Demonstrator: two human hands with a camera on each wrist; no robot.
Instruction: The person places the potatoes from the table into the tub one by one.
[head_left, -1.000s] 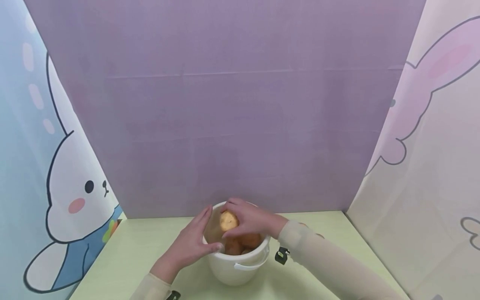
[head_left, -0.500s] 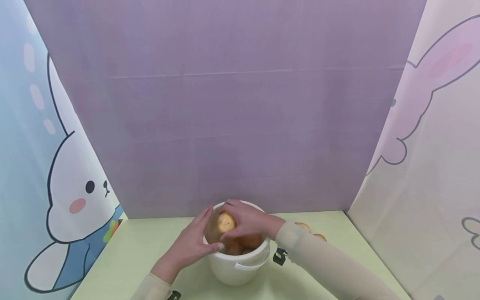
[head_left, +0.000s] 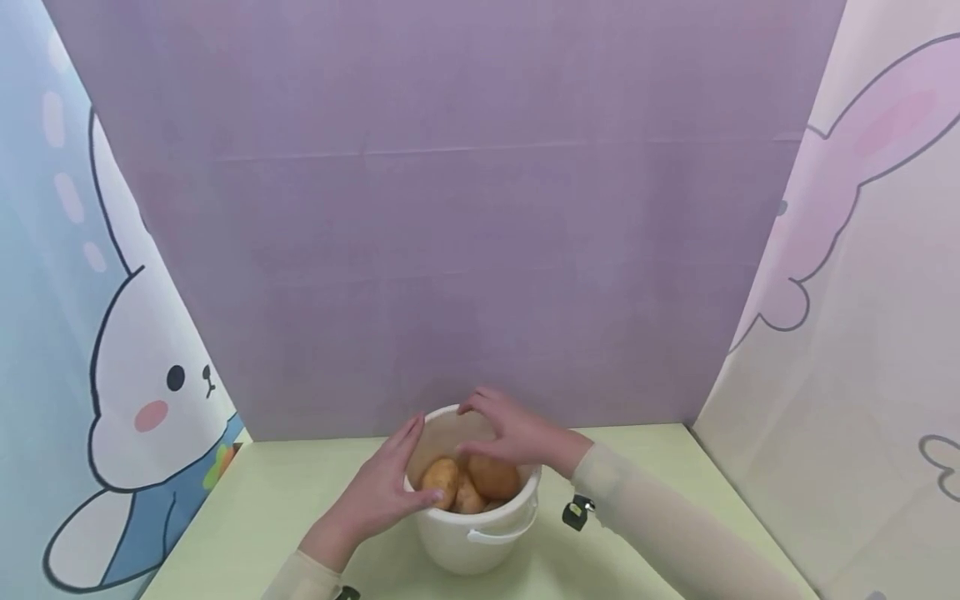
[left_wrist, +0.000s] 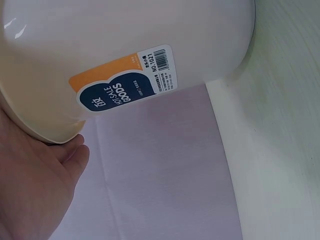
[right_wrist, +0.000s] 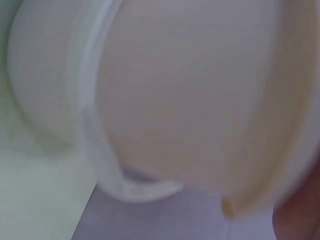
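Observation:
A white bucket (head_left: pixel 465 546) with a white bail handle (head_left: pixel 504 535) stands on the table in the head view. Inside it lie potatoes: one at the left (head_left: pixel 441 479), a larger brown one at the right (head_left: pixel 495 479), and another between them (head_left: pixel 468 497). My left hand (head_left: pixel 378 492) holds the bucket's left rim, thumb over the near edge. The left wrist view shows this hand (left_wrist: pixel 32 185) at the rim, fingers outside the wall. Above the far right of the opening, my right hand (head_left: pixel 510 429) is spread with nothing in it; the blurred right wrist view catches only its edge (right_wrist: pixel 300 215).
A pale green table (head_left: pixel 285 483) carries the bucket. Behind it rises a purple backdrop (head_left: pixel 480 250), with rabbit-print panels on the left (head_left: pixel 150 375) and right (head_left: pixel 862 333). An orange and blue label (left_wrist: pixel 122 82) is stuck on the bucket's wall.
My right hand has let go of a potato, which now lies at the left in the bucket, and moved up and right. Potatoes on the table at right are now hidden by the right arm.

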